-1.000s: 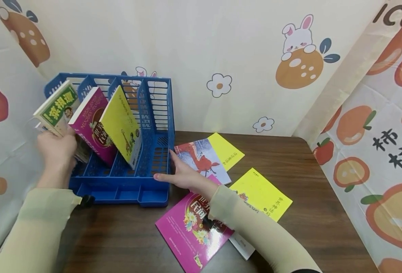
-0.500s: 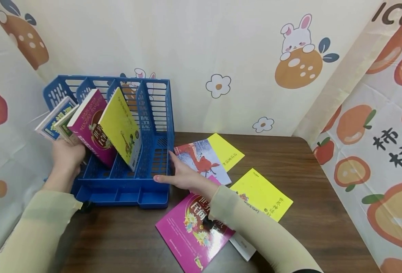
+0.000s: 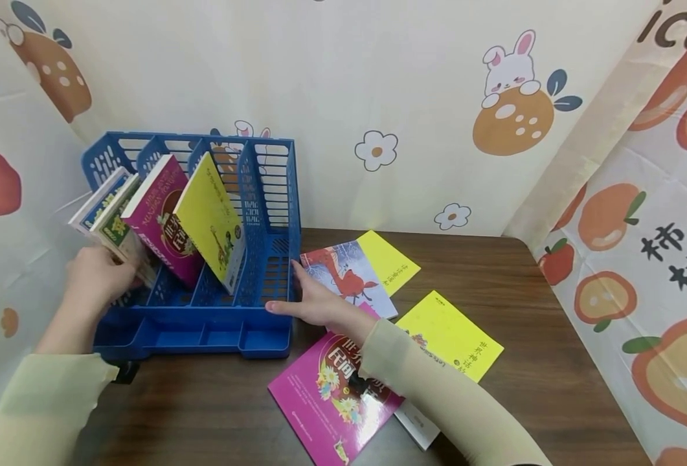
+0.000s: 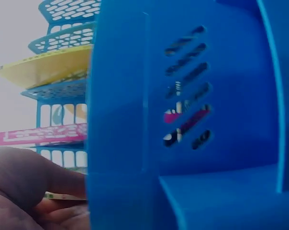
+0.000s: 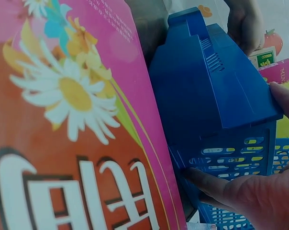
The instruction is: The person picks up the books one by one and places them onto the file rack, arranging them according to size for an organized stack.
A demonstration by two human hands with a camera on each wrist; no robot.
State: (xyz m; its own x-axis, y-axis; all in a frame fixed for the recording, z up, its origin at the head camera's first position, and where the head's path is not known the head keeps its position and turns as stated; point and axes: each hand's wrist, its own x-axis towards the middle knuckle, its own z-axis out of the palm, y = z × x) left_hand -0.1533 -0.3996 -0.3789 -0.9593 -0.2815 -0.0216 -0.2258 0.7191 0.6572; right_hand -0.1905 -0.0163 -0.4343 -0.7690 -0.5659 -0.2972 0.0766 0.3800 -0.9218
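A blue desktop rack (image 3: 194,329) with upright dividers stands at the left. In its leftmost compartment lean a green-and-white book (image 3: 123,234) and a blue-covered book (image 3: 100,197), side by side. My left hand (image 3: 100,275) pinches the lower part of the green-and-white book; in the left wrist view its thin edge (image 4: 63,196) shows between thumb and fingers. My right hand (image 3: 316,301) grips the rack's right front corner, thumb on the front edge and fingers along the slotted side (image 5: 240,151). A magenta book (image 3: 165,226) and a yellow book (image 3: 213,223) lean in neighbouring compartments.
On the wooden table (image 3: 215,414), right of the rack, lie a flat magenta book (image 3: 326,401), a yellow book (image 3: 454,330), a book with a red deer (image 3: 351,278) and another yellow one (image 3: 392,262). Printed curtains (image 3: 413,97) hang behind and at both sides.
My left hand has lowered the green-and-white book into the leftmost compartment, uncovering the blue-covered book, then shifted slightly left. The right hand stays on the rack's corner.
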